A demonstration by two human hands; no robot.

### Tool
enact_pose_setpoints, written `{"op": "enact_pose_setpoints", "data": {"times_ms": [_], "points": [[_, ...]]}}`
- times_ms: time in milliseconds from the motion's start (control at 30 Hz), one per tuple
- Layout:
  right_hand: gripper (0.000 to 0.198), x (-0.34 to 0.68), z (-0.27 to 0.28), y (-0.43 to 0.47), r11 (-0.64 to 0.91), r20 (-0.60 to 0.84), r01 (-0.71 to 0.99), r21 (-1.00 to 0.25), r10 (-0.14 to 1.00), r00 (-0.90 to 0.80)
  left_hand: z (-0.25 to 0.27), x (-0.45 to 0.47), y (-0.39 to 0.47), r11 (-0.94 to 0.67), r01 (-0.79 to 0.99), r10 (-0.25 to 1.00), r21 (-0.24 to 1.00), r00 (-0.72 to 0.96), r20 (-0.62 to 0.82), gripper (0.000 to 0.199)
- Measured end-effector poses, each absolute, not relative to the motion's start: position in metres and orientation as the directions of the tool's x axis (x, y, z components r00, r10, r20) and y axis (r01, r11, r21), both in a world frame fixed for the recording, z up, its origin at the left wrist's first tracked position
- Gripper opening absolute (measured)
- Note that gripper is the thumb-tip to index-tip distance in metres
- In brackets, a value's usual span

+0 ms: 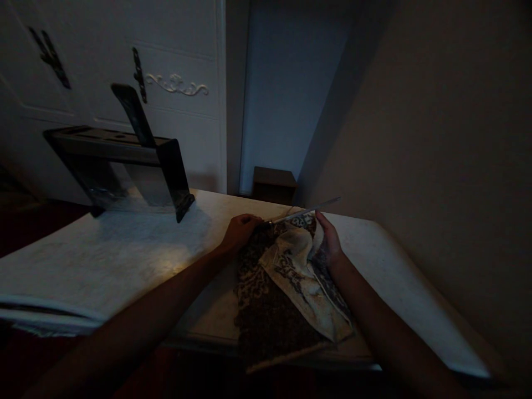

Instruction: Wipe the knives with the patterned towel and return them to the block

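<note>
My left hand (242, 228) is closed around the dark handle of a knife (305, 211). Its thin blade points right and slightly away from me, above the far edge of the cloth. A brown and cream patterned cloth (297, 271) lies rumpled on the white table, one part folded over to its pale side. My right hand (330, 239) grips the cloth's far right part, with its fingertips close to the blade. From this angle I cannot tell whether the cloth touches the blade there.
A black knife block (114, 138) with a see-through front stands at the left of the white table (124, 266). One black-handled knife (135, 113) sticks up from it. Behind are white cabinet doors (183, 127) and a small brown box-like stand (274, 180). A wall (436, 138) rises on the right.
</note>
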State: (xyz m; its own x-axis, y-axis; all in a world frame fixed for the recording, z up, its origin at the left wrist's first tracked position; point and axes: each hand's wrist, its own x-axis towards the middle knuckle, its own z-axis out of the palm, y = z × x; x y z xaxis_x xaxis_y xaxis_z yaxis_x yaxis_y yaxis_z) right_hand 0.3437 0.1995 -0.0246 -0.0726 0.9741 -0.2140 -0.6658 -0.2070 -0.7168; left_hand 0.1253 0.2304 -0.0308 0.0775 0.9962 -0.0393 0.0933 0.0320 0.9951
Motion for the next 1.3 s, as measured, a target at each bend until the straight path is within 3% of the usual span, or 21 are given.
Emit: {"op": "enact_pose_setpoints", "data": {"times_ms": [200, 433, 800, 1300], "points": [[0.051, 0.34, -0.023, 0.194, -0.253, -0.194, -0.664, -0.703, 0.967, -0.163, -0.039, 0.125, 0.234, 0.0, 0.056, 0.996, 0.998, 0.089, -0.005, 0.021], [0.069, 0.339, -0.026, 0.191, -0.176, -0.125, -0.652, -0.737, 0.984, -0.125, -0.042, 0.125, 0.233, -0.012, 0.071, 0.998, 0.997, 0.064, 0.007, 0.022], [0.059, 0.324, -0.017, 0.182, -0.248, -0.178, -0.614, -0.749, 0.968, -0.174, -0.037, 0.122, 0.234, 0.078, 0.13, 0.997, 0.989, -0.013, -0.077, 0.018], [0.038, 0.329, -0.028, 0.186, -0.215, -0.184, -0.615, -0.759, 0.976, -0.115, -0.036, 0.121, 0.234, 0.067, 0.115, 0.993, 0.991, 0.089, -0.077, 0.022]]}}
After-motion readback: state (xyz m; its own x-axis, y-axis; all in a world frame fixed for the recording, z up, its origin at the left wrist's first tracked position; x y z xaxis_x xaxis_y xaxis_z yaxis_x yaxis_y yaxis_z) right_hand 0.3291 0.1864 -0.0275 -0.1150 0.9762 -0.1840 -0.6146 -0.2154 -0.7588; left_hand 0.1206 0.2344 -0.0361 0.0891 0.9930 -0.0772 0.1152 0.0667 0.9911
